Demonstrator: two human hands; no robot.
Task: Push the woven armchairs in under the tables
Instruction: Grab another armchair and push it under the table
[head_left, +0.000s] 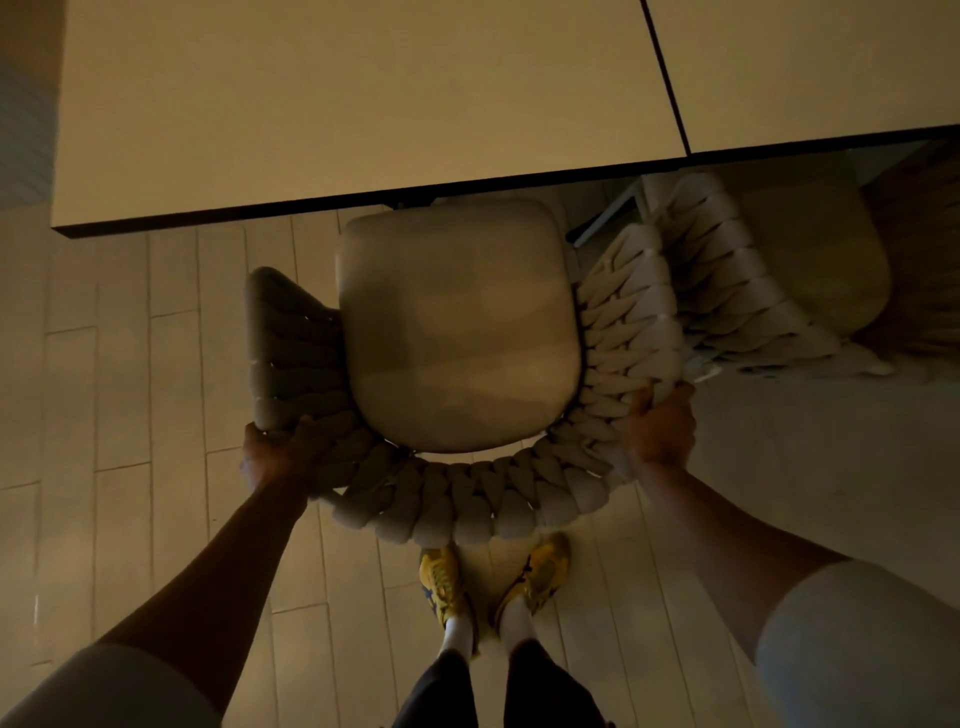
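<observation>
Near the table (363, 104) edge, with left hand (275, 457) and right hand (660, 431) both gripping the woven armchair (457, 322) back, its right arm may snag the neighbouring armchair (727, 270)

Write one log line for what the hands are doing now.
left hand grips woven armchair backrest | right hand grips backrest | seat front at table edge | second armchair partly under neighbouring table
</observation>
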